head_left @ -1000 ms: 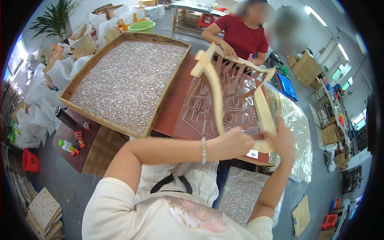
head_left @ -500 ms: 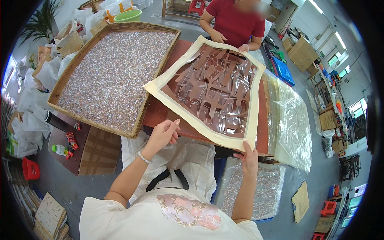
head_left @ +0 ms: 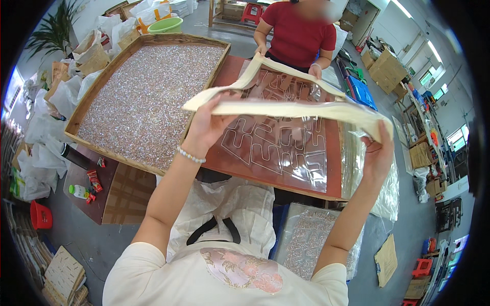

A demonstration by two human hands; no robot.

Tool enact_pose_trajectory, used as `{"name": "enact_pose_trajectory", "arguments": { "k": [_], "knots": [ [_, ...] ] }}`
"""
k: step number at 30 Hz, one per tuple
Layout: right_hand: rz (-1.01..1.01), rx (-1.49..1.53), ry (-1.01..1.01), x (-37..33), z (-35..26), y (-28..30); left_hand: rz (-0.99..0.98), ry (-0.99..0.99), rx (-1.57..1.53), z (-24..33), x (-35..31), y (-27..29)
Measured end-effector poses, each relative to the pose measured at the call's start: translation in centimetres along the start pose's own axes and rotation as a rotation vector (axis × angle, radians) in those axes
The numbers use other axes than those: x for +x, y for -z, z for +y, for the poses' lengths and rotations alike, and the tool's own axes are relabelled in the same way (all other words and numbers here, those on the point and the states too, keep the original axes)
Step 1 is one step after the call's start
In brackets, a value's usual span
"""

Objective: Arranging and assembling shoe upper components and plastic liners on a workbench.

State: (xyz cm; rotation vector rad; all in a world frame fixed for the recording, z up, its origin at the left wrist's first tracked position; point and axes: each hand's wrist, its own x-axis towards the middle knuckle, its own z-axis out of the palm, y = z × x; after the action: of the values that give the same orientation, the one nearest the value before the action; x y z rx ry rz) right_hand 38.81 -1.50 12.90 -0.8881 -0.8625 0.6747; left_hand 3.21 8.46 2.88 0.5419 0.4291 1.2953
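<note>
My left hand [head_left: 208, 121] and my right hand [head_left: 378, 152] grip the near edge of a sheet with a wide cream border [head_left: 301, 109], fingers closed at its two near corners. That edge is raised and bowed above the work board. Across from me, a person in a red top [head_left: 298, 33] has hands at the far border. Below the lifted sheet, a clear plastic sheet [head_left: 291, 171] with white outlined, looping shapes lies on the reddish-brown board [head_left: 334, 163]. The raised border hides part of it.
A wooden tray [head_left: 122, 162] full of glittering grains stands at the left. Clear film [head_left: 385, 186] lies at the board's right. Below it is a wrapped glittery sheet [head_left: 311, 239]. A small bottle [head_left: 79, 192] and a black cylinder [head_left: 74, 155] are on the left side table.
My left hand has moved up and taken hold of the bordered sheet. My right hand has risen to the right, lifting the near edge and uncovering the clear sheet.
</note>
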Motion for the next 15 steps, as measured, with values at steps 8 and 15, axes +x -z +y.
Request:
{"name": "enact_pose_trajectory", "arguments": {
  "k": [8,15],
  "knots": [
    [0.059,0.132,0.153,1.6,-3.0,5.7,-0.247,-0.005,-0.085,2.2,-1.9,-7.3],
    [0.100,0.101,0.032,-0.7,0.9,9.5,-0.194,-0.047,0.023,0.8,-3.6,-5.3]
  ]
}}
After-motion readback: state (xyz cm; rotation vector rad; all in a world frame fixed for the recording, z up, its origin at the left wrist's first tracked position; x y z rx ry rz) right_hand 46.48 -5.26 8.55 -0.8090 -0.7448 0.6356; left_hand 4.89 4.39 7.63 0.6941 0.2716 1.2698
